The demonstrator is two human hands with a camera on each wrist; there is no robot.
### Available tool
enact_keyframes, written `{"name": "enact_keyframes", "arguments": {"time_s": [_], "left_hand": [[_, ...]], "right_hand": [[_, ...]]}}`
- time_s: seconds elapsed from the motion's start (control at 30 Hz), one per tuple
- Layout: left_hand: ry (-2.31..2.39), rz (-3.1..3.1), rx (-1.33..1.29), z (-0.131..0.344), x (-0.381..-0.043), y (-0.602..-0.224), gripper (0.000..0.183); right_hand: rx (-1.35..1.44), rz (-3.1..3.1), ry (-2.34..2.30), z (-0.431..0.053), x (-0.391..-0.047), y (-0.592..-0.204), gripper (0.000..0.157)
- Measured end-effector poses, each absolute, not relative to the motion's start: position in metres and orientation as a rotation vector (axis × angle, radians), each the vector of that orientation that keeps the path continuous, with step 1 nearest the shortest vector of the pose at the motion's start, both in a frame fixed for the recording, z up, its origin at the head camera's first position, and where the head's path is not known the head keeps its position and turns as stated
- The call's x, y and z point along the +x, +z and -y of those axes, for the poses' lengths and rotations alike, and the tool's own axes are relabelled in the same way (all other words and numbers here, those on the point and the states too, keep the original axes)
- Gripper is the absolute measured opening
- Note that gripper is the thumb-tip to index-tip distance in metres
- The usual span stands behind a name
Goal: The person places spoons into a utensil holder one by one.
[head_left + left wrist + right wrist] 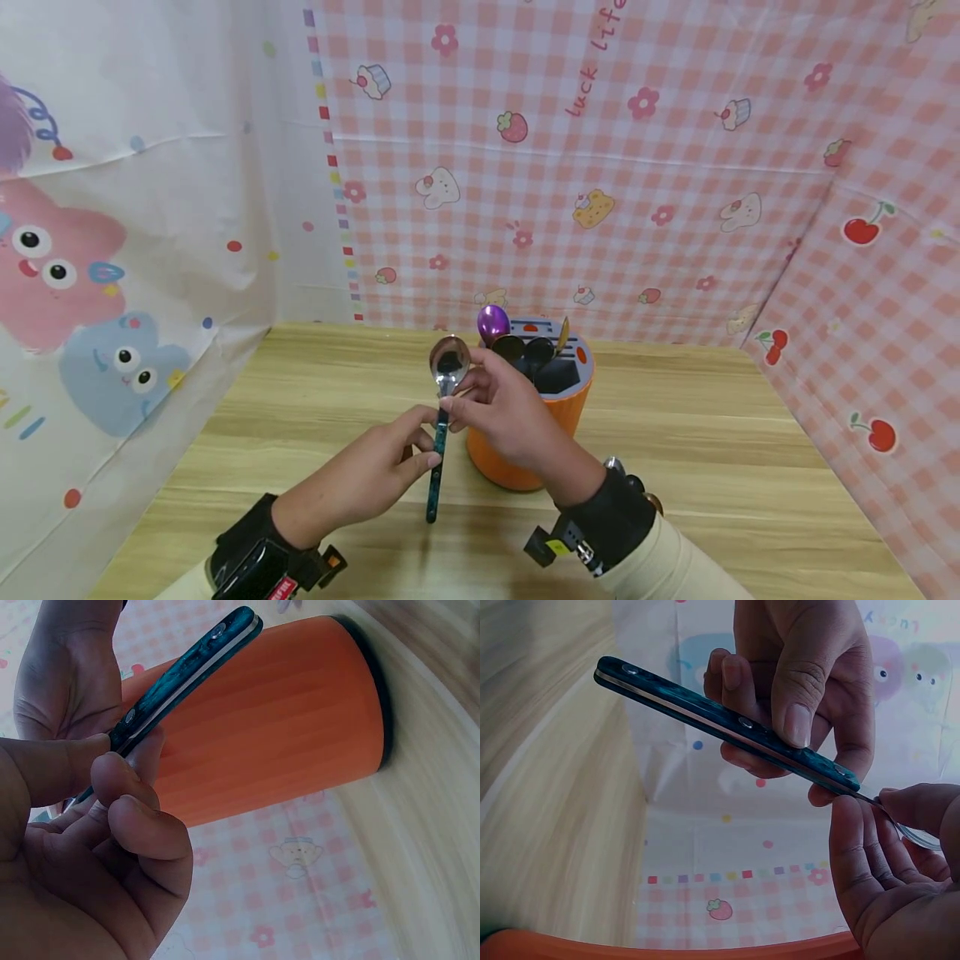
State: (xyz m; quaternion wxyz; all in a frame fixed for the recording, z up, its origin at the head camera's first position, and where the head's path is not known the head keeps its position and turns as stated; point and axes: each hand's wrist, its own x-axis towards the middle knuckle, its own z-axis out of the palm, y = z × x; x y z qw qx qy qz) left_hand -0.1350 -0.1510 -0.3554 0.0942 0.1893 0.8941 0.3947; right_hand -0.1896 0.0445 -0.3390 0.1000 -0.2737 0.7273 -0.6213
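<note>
Spoon (440, 435) with a teal-and-black riveted handle, held up mid-scene over the wooden table (712, 467). Long axis near to far, far end leaning slightly right; bowl far, handle butt pointing near. Bowl shiny; reflections make it hard to be sure, but its hollow seems turned up.

Left to right: white cloth (225, 150) with cartoon prints, hanging along the left side. Left hand (378, 467) next, pinching the handle around its middle, thumb on one face and fingers on the other. Then the spoon. Right hand (510, 408) just right of it, thumb and fingers pinching the neck below the bowl. Partly behind that hand, an orange container (570, 417) stands upright, slotted top grey; in it, a purple spoon (492, 323) at left, dark spoon heads (540, 350) mid, gold utensil (563, 333) at right. Pink checked cloth (645, 158) covers the far and right sides.
</note>
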Motion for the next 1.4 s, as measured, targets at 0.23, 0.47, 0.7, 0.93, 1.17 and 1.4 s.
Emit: {"name": "enact_keyframes", "arguments": {"time_s": [0.23,0.47,0.7,0.93,1.17,1.4], "left_hand": [[1.179,-2.659,0.569,0.146,-0.137,-0.350,0.032],[1.177,-2.657,0.607,0.143,-0.139,-0.343,0.032],[1.182,-2.673,0.664,0.139,-0.144,-0.335,0.036],[1.191,-2.715,0.720,0.133,-0.148,-0.327,0.035],[1.199,-2.736,0.760,0.126,-0.154,-0.318,0.038],[1.222,-2.755,0.783,0.119,-0.158,-0.309,0.042]], "right_hand": [[-0.804,-2.191,-1.839,-0.048,-0.192,-0.336,0.048],[-0.810,-2.201,-1.853,-0.053,-0.192,-0.328,0.047],[-0.784,-2.255,-1.837,-0.058,-0.193,-0.316,0.046],[-0.784,-2.300,-1.827,-0.063,-0.196,-0.303,0.049],[-0.808,-2.326,-1.849,-0.071,-0.197,-0.291,0.049],[-0.873,-2.411,-1.835,-0.077,-0.200,-0.279,0.046]]}}
